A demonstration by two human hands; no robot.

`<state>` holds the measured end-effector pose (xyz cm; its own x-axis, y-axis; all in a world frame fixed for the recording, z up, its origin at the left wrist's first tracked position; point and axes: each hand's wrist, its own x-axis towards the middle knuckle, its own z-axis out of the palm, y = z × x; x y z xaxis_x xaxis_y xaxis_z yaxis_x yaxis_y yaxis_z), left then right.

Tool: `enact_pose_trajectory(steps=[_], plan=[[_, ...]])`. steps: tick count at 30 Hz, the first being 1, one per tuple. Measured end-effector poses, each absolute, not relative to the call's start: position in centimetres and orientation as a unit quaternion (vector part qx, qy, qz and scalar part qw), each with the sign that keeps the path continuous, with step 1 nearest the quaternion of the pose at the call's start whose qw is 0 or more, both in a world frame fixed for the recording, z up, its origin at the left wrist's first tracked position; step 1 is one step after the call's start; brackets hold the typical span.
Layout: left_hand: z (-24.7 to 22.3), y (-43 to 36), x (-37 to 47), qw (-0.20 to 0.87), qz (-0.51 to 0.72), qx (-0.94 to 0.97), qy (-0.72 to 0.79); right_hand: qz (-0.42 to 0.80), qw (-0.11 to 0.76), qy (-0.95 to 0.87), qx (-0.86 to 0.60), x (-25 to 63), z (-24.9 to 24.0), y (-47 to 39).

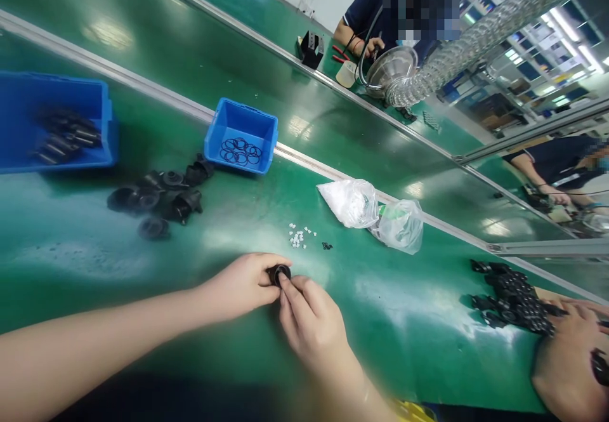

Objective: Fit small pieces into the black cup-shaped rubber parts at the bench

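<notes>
My left hand (245, 287) is closed around a small black cylindrical plastic part (280, 273), its round open end turned up and toward the right. The fingertips of my right hand (314, 317) are bunched at that opening, one finger reaching into it. Whether they pinch some tiny piece is hidden. Just beyond my hands lie several small white pieces (297, 239) in a loose scatter. Beside them is a little cluster of tiny black rings (327, 245). To the left, several black plastic housings (169, 197) rest on the green table (228, 225).
A blue bin (240, 106) holds black rings; a larger blue bin (110, 124) holds dark cylindrical parts. Two plastic bags (349, 203) lie against the metal rail (304, 163). At right, a co-worker's hand (571, 339) is near piled black parts (516, 295). Another person sits across.
</notes>
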<state>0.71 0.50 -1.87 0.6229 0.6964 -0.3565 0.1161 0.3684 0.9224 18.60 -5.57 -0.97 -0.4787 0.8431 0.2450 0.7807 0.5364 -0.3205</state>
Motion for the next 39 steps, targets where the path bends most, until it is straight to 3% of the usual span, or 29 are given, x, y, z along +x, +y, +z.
enact_pose_trajectory(steps=[8,12,17,23,27,31,39], plan=[[-2.4,0.3,0.8,0.700,0.205,0.556,0.398,0.005,0.183,-0.861,-0.474,18.1,-1.9,-5.8],[-2.1,0.4,0.8,0.682,0.200,0.572,0.410,0.054,0.173,-0.859,-0.478,18.2,-1.4,-5.6],[-1.3,0.6,0.7,0.725,0.199,0.524,0.400,0.101,0.246,-0.824,-0.500,18.7,-1.5,-5.9],[-1.8,0.6,0.6,0.692,0.206,0.561,0.405,0.098,0.196,-0.849,-0.481,18.1,-1.2,-5.6],[-1.5,0.6,0.6,0.743,0.219,0.523,0.355,0.140,0.276,-0.809,-0.499,18.5,-0.2,-5.3],[-0.9,0.6,0.7,0.790,0.238,0.470,0.313,0.097,0.360,-0.761,-0.531,19.2,-0.1,-5.2],[-0.8,0.3,1.3,0.786,0.254,0.471,0.310,0.126,0.323,-0.800,-0.490,19.4,-1.0,-5.1]])
